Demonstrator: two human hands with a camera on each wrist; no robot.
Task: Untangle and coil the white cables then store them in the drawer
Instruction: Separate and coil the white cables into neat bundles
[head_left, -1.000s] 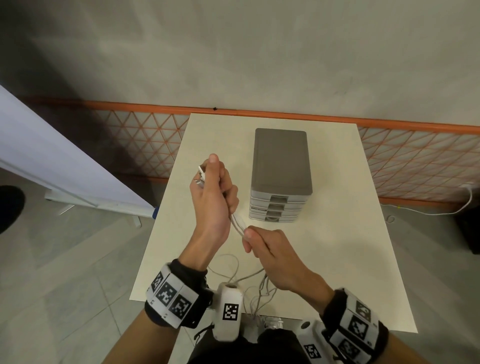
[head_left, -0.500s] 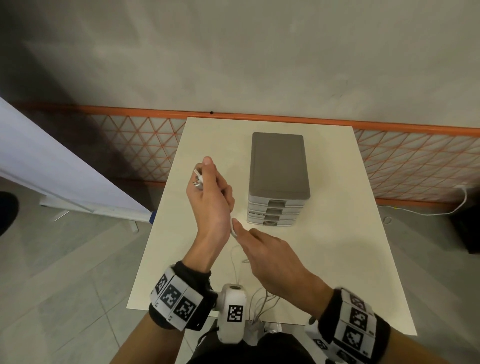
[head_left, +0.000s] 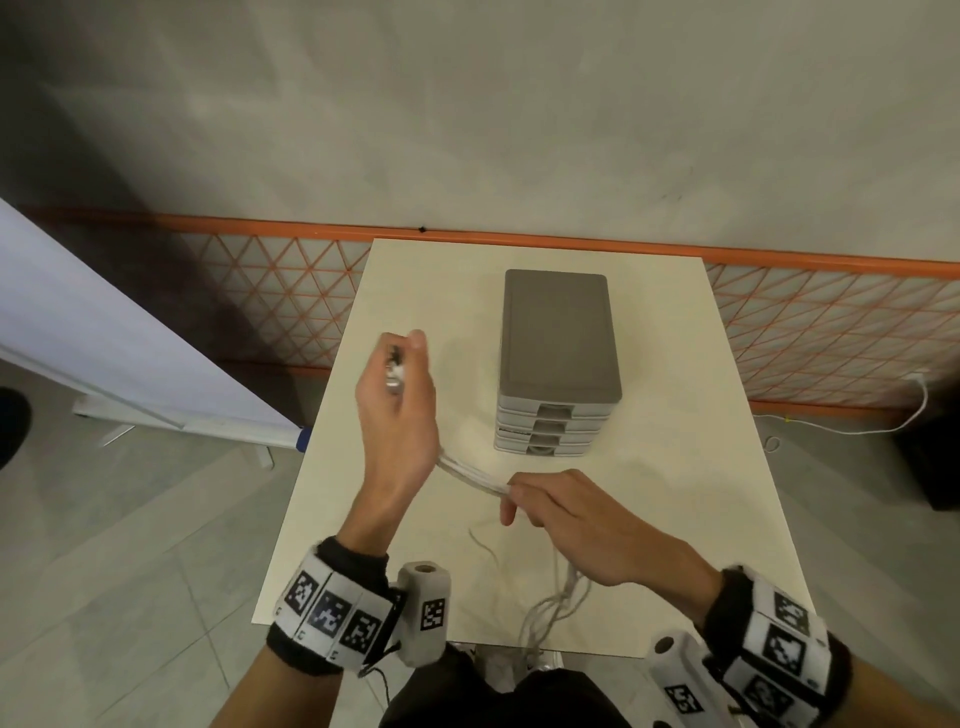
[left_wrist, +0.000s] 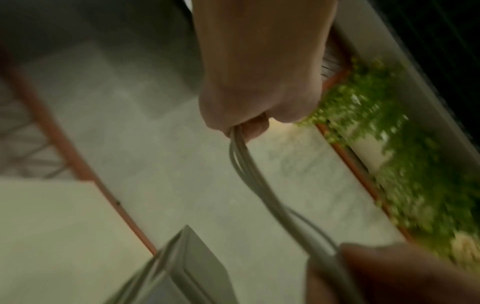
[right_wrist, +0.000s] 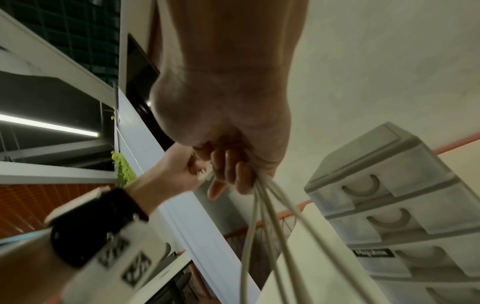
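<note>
White cables: thin, smooth, round cords, several strands bunched and pulled straight betw. both hands above the matte cream table. Left hand grips one end w/ curled fingers; right hand pinches the bunch, loose strands hanging toward table edge. Grey plastic drawer unit, boxy, drawers closed, stands near.

Dim even light; wrist views motion-blurred, head view edges bowed.

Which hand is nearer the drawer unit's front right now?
Right. The right hand sits just before the drawer unit front; the left hand is raised off its left side. Both grip the white cables.
</note>
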